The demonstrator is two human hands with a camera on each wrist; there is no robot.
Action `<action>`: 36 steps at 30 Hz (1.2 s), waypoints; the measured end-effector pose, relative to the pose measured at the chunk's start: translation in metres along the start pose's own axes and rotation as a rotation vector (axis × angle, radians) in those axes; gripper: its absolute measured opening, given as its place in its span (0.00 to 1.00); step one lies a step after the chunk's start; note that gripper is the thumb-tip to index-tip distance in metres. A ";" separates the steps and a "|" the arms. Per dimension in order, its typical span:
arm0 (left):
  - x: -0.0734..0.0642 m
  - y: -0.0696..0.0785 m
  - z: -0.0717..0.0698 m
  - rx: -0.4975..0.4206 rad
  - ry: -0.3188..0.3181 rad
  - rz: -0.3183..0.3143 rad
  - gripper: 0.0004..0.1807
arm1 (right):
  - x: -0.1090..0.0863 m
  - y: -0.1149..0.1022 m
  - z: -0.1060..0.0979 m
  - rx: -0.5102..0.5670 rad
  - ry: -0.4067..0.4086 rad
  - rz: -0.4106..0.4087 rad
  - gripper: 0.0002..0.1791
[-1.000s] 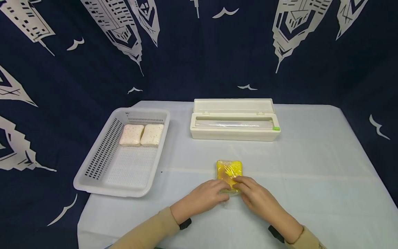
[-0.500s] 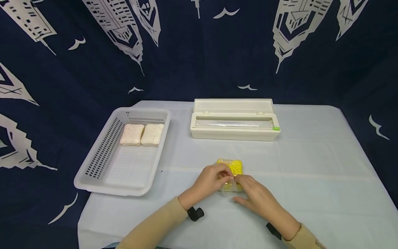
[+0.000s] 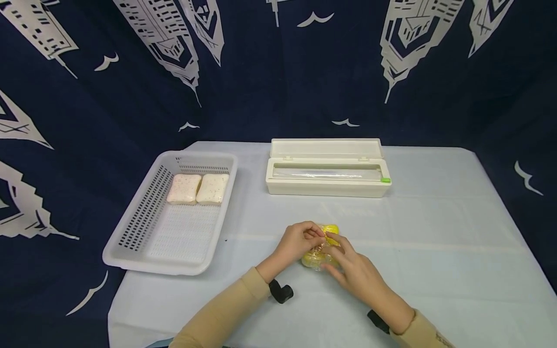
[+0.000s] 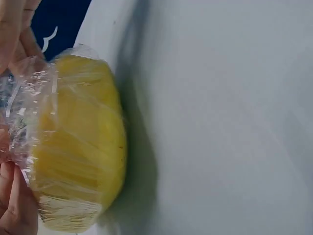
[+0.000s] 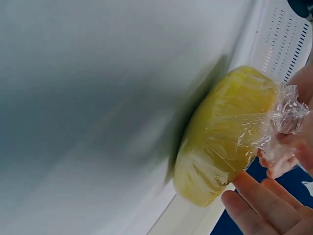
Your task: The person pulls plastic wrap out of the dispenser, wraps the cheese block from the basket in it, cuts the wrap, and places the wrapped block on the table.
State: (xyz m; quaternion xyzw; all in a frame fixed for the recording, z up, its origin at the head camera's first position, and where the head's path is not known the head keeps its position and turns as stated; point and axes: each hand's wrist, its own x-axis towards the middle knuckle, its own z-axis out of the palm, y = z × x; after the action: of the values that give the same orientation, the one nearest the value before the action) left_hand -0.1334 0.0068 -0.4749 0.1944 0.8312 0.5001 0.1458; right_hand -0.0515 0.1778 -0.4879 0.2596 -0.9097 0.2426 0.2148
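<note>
A yellow rounded block (image 3: 312, 259) wrapped in clear cling film (image 4: 29, 112) is in front of me, its film bunched and crinkled on the upper side. My left hand (image 3: 300, 241) pinches the gathered film between thumb and fingers, above the block. Beside it, my right hand (image 3: 359, 270) has its fingers spread and fairly straight. In the right wrist view, the fingertips of that right hand (image 5: 269, 205) touch the block's side near the film. Part of the block's top is hidden by both hands in the head view.
A white perforated basket (image 3: 150, 263) stands at the left, with two pale speckled rounded blocks (image 3: 184, 189) inside. At the back, a cream cling film dispenser (image 3: 326, 188) has its lid raised, showing a film roll. A patterned navy cloth hangs behind the white table (image 3: 435, 241).
My left hand has moved up from the block's near edge to pinch film above it, folding film over the top. My right hand has loosened, its fingers more spread.
</note>
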 end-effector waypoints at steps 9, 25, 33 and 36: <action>-0.001 -0.012 0.001 0.092 0.117 0.027 0.06 | 0.011 -0.004 0.000 -0.007 -0.019 0.061 0.12; -0.030 -0.023 -0.027 0.566 -0.108 0.376 0.17 | 0.008 -0.012 -0.003 -0.086 -0.145 0.064 0.22; -0.031 -0.029 -0.021 0.565 -0.131 0.337 0.21 | 0.012 -0.016 -0.001 -0.163 -0.117 0.009 0.14; -0.031 -0.029 -0.020 0.530 -0.153 0.303 0.22 | 0.014 -0.016 -0.001 -0.126 -0.094 0.037 0.10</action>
State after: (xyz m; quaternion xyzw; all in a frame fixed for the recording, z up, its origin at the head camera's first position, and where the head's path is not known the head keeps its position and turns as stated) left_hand -0.1203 -0.0358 -0.4902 0.3846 0.8806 0.2661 0.0761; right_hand -0.0526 0.1616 -0.4744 0.2399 -0.9369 0.1765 0.1830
